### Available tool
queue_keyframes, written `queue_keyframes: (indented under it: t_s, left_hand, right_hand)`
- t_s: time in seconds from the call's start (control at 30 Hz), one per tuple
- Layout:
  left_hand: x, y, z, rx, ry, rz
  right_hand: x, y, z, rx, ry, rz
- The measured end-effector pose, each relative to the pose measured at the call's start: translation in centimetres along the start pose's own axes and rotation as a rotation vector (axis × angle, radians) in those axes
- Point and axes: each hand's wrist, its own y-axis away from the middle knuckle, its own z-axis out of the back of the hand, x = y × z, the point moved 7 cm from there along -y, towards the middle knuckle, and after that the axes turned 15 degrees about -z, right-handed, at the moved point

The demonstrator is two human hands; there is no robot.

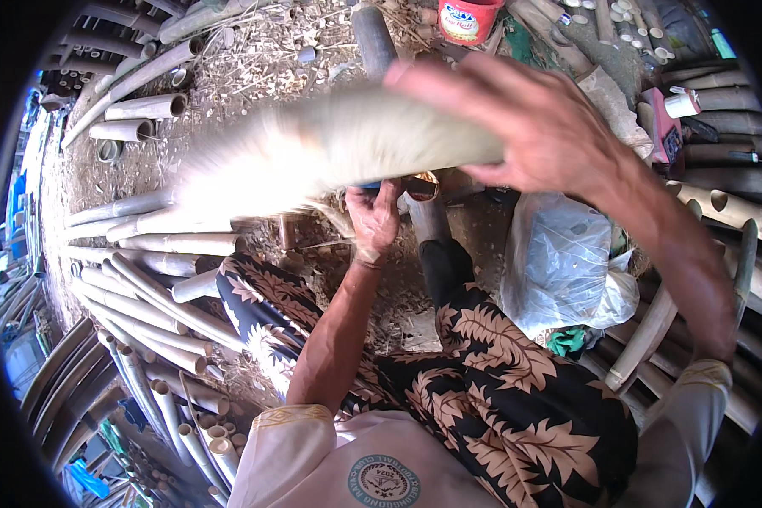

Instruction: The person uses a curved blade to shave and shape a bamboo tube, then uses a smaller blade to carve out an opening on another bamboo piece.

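A thick pale length, seemingly bamboo (381, 135), stretches across the upper middle, smeared by motion and glaring white toward its left end. My right hand (542, 127), also blurred, closes round its right end, the thumb below and the fingers above. My left hand (374, 222) is below the length, its fingers closed. A bit of blue (367, 184) shows at its fingertips; the rest is hidden under the pale length. Just right of these fingers, a dark flat blade-like piece (418, 186) crosses the round reddish-brown end of a dark cylinder (432, 218).
Bamboo poles (135, 305) lie stacked at the left, and more (737, 127) line the right. A plastic-wrapped bundle (563, 262) lies beside my right knee. A red bucket (468, 21) stands at the far side. Shavings (254, 63) litter the ground. A pink container (662, 127) stands right.
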Motion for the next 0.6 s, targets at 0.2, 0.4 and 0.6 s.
queue_keyframes:
  t_s: [0.2,0.4,0.6]
  left_hand:
    - [-0.2,-0.1,-2.2,-0.004,-0.034,-0.008]
    - [1.7,0.3,-0.3,-0.013,-0.264,-0.185]
    - [-0.5,-0.1,-4.1,0.178,-0.127,0.017]
  right_hand:
    - [3.1,-2.8,4.5,-0.293,0.023,0.121]
    - [1.4,-0.4,-1.8,0.172,0.322,-0.034]
    - [0.6,1.8,3.4,-0.187,-0.425,-0.199]
